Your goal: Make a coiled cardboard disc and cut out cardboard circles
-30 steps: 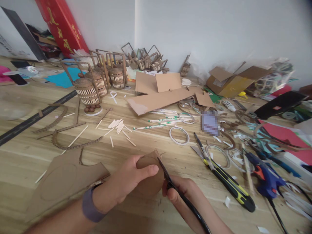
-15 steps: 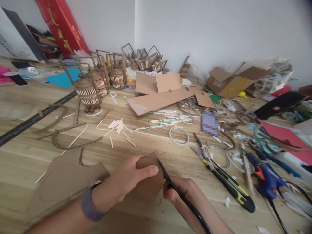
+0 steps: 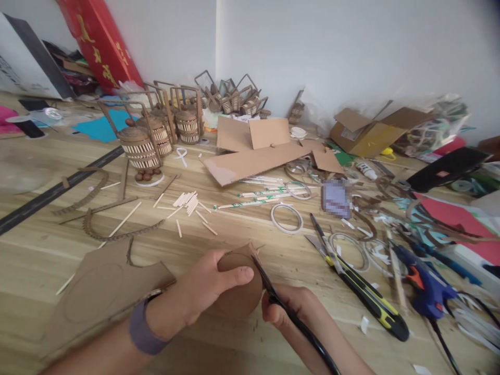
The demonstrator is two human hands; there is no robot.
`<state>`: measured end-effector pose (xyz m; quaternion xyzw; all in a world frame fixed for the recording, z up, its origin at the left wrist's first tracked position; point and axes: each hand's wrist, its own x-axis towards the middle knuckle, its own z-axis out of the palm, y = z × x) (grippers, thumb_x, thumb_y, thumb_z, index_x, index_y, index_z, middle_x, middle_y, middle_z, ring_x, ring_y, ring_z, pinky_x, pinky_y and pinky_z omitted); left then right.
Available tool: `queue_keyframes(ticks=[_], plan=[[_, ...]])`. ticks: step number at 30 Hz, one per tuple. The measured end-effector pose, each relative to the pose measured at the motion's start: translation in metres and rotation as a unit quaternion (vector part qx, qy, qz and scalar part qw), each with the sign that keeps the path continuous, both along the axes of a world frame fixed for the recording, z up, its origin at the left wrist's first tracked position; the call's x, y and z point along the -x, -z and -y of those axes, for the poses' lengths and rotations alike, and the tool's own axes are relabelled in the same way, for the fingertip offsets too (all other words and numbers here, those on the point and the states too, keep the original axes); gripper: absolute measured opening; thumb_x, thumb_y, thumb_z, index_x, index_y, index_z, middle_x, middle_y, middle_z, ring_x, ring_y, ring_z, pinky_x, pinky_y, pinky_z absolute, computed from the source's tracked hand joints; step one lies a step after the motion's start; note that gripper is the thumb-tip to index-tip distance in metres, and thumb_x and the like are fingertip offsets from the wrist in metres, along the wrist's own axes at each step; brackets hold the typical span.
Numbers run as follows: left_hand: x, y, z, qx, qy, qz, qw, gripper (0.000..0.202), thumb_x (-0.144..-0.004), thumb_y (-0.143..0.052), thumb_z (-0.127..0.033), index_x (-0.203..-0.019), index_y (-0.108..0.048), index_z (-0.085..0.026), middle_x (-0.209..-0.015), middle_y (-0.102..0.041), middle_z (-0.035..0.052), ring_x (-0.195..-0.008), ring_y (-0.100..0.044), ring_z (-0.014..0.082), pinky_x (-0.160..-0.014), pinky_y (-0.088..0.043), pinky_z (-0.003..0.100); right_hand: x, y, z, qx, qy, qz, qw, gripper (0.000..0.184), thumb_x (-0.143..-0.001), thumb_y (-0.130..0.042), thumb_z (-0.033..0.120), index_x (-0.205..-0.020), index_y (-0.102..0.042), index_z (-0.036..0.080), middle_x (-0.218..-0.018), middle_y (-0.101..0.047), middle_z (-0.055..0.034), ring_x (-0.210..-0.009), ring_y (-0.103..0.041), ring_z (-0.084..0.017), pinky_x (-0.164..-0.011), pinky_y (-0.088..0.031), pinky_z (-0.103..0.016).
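Note:
My left hand (image 3: 213, 281) grips a roundish piece of brown cardboard (image 3: 244, 299), thumb lying across its face; a curved pencil line shows near its upper edge. In my right hand (image 3: 292, 310) is a pair of black-handled scissors (image 3: 269, 286), fingers wrapped round the handles. The blades lie along the cardboard's upper right edge, by a small pointed corner. Part of the handles is hidden by my fingers. Left of my left wrist lies a larger cardboard sheet (image 3: 101, 289) with a circle drawn on it.
A utility knife (image 3: 367, 297) and a blue glue gun (image 3: 425, 286) lie on the right. Cut wooden sticks (image 3: 189, 203) and a tape ring (image 3: 287, 217) are ahead. Small lidded baskets (image 3: 138, 146) stand at the back left, with cardboard pieces (image 3: 258, 159) beside them.
Hardly anything differs. My hands, the scissors and the cardboard piece keep almost the same position.

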<state>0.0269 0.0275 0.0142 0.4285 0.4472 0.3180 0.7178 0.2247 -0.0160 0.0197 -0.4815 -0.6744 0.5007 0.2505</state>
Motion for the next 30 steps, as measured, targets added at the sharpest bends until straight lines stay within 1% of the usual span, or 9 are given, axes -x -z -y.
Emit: queue_keyframes(ticks=[5, 8, 10, 14, 19, 22, 25, 28, 30], plan=[[0.0, -0.001, -0.001, 0.001, 0.013, 0.016, 1.0, 0.036, -0.071, -0.082, -0.041, -0.101, -0.077, -0.022, -0.097, -0.081, 0.0012, -0.104, -0.07, 0.029, -0.092, -0.051, 0.037, 0.001, -0.003, 0.0, 0.001, 0.004, 0.022, 1.0, 0.067, -0.082, -0.038, 0.086, -0.065, -0.043, 0.022, -0.061, -0.034, 0.0044, -0.057, -0.03, -0.013, -0.051, -0.025, -0.025], [0.0, -0.001, -0.001, 0.002, 0.017, 0.018, 1.0, 0.036, -0.071, -0.081, -0.041, -0.101, -0.077, -0.021, -0.097, -0.081, 0.0016, -0.105, -0.069, 0.0293, -0.091, -0.051, 0.037, 0.0, -0.002, 0.0, 0.01, 0.006, 0.031, 0.999, 0.066, -0.082, -0.038, 0.087, -0.065, -0.043, 0.022, -0.061, -0.032, 0.0044, -0.056, -0.029, -0.013, -0.049, -0.024, -0.025], [0.0, -0.001, 0.0, 0.006, 0.016, 0.012, 1.0, 0.037, -0.071, -0.081, -0.04, -0.102, -0.077, -0.021, -0.098, -0.081, 0.0017, -0.105, -0.069, 0.0294, -0.091, -0.051, 0.037, 0.0, 0.0, 0.0, 0.011, 0.003, 0.024, 1.0, 0.065, -0.082, -0.039, 0.085, -0.065, -0.043, 0.023, -0.06, -0.031, 0.0045, -0.055, -0.028, -0.013, -0.048, -0.023, -0.025], [0.001, 0.0, 0.001, 0.01, 0.013, 0.005, 1.0, 0.04, -0.071, -0.082, -0.041, -0.105, -0.076, -0.021, -0.1, -0.081, 0.0017, -0.106, -0.069, 0.0294, -0.092, -0.051, 0.037, -0.001, 0.003, 0.001, -0.005, 0.003, -0.004, 1.0, 0.065, -0.084, -0.042, 0.083, -0.064, -0.044, 0.022, -0.061, -0.034, 0.0046, -0.055, -0.03, -0.012, -0.049, -0.026, -0.025], [0.001, 0.0, 0.0, 0.013, 0.012, -0.013, 1.0, 0.037, -0.07, -0.081, -0.042, -0.1, -0.077, -0.021, -0.103, -0.08, 0.002, -0.105, -0.069, 0.0298, -0.088, -0.052, 0.036, 0.001, 0.003, 0.0, -0.004, 0.005, -0.01, 1.0, 0.064, -0.085, -0.043, 0.082, -0.064, -0.044, 0.021, -0.062, -0.034, 0.0053, -0.056, -0.03, -0.011, -0.05, -0.023, -0.025], [0.003, 0.003, -0.001, 0.014, 0.009, -0.038, 0.999, 0.041, -0.069, -0.082, -0.045, -0.101, -0.076, -0.02, -0.102, -0.08, 0.0032, -0.103, -0.069, 0.0309, -0.086, -0.052, 0.037, 0.001, 0.004, -0.001, 0.011, 0.007, -0.007, 1.0, 0.068, -0.081, -0.042, 0.086, -0.065, -0.046, 0.02, -0.062, -0.035, 0.0052, -0.056, -0.031, -0.011, -0.05, -0.022, -0.026], [0.004, 0.006, -0.002, 0.007, 0.017, -0.03, 0.999, 0.043, -0.07, -0.081, -0.048, -0.103, -0.076, -0.02, -0.101, -0.08, 0.0034, -0.102, -0.069, 0.0302, -0.085, -0.052, 0.036, 0.0, 0.006, -0.001, 0.036, 0.011, -0.005, 0.999, 0.073, -0.076, -0.041, 0.091, -0.068, -0.052, 0.019, -0.061, -0.037, 0.0049, -0.057, -0.031, -0.011, -0.05, -0.022, -0.025], [0.004, 0.007, -0.002, -0.002, 0.029, -0.015, 0.999, 0.04, -0.072, -0.08, -0.047, -0.101, -0.077, -0.02, -0.1, -0.08, 0.0028, -0.1, -0.07, 0.0289, -0.085, -0.052, 0.035, -0.003, 0.008, 0.0, 0.052, 0.006, -0.01, 0.999, 0.075, -0.073, -0.042, 0.093, -0.073, -0.055, 0.019, -0.061, -0.04, 0.0045, -0.057, -0.033, -0.011, -0.049, -0.024, -0.024], [0.003, 0.005, -0.001, -0.005, 0.033, -0.019, 0.999, 0.036, -0.073, -0.08, -0.045, -0.099, -0.077, -0.02, -0.099, -0.08, 0.0025, -0.1, -0.07, 0.029, -0.085, -0.052, 0.035, -0.005, 0.009, 0.0, 0.053, 0.0, -0.012, 0.999, 0.076, -0.072, -0.042, 0.093, -0.076, -0.057, 0.019, -0.062, -0.043, 0.0035, -0.057, -0.037, -0.012, -0.049, -0.026, -0.023]])
